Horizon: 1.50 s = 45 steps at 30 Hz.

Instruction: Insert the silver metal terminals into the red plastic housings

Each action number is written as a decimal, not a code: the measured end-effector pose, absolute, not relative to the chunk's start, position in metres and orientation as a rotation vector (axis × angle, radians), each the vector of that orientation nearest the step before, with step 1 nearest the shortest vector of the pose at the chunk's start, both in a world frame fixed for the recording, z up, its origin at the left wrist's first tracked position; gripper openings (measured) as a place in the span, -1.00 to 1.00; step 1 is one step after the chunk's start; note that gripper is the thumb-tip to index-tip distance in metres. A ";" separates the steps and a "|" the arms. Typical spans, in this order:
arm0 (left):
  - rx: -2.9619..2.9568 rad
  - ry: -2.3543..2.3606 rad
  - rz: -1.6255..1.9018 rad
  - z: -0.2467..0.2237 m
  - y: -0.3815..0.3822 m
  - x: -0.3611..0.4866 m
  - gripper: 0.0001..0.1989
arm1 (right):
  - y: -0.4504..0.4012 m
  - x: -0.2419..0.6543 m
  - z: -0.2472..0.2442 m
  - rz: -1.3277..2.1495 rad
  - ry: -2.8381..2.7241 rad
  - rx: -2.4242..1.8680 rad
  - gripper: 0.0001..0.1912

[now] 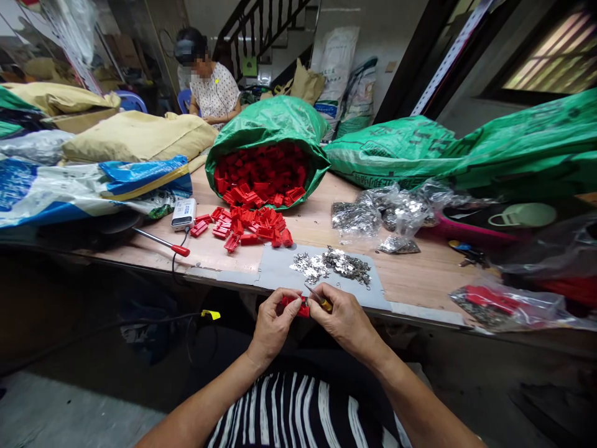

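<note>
Between my hands, at the table's front edge, is a small red plastic part (303, 308). My left hand (276, 317) pinches it from the left. My right hand (339, 314) is closed around a thin pointed tool with a yellow handle (325, 304), its tip pointing up and left, with the thumb and fingertips against the red part's right end. Any small piece in those fingertips is too small to make out. Just beyond lie a pile of shiny flat metal pieces (308, 267) and a darker pile of small metal pieces (349, 264) on a grey sheet (275, 264).
Loose red parts (252, 227) spill from a green sack (275, 118). A power bank (183, 214) and a red-tipped lever (180, 250) are at left. Clear bags of metal pieces (357, 218) lie at right, near a pink tray (466, 231). Another person (212, 90) sits across the table.
</note>
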State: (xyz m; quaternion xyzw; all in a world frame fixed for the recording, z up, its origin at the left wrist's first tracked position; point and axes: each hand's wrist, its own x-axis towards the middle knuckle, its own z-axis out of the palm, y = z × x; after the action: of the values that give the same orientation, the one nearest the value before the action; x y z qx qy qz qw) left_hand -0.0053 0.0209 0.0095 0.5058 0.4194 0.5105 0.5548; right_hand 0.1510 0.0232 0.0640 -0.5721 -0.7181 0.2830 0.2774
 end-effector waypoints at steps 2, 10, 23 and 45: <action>1.040 0.905 1.187 0.010 0.021 -0.004 -0.85 | 0.023 0.151 0.063 0.765 -1.927 -1.515 -0.85; 0.643 0.687 1.169 0.014 0.020 0.000 -0.82 | 0.024 0.153 0.061 0.843 -1.933 -1.409 -0.79; 1.410 1.052 1.393 -0.001 0.022 -0.007 -0.67 | 0.026 0.152 0.063 0.654 -1.867 -1.661 -0.81; 1.935 1.083 1.528 -0.005 0.018 -0.009 -0.55 | 0.024 0.145 0.059 0.565 -1.860 -1.733 -0.83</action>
State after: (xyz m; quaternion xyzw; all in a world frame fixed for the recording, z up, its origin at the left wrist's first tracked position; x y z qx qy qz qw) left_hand -0.0090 0.0178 -0.0046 0.7007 0.3920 0.5531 0.2224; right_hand 0.1455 0.0238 0.0586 -0.6415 -0.6886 0.2093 0.2657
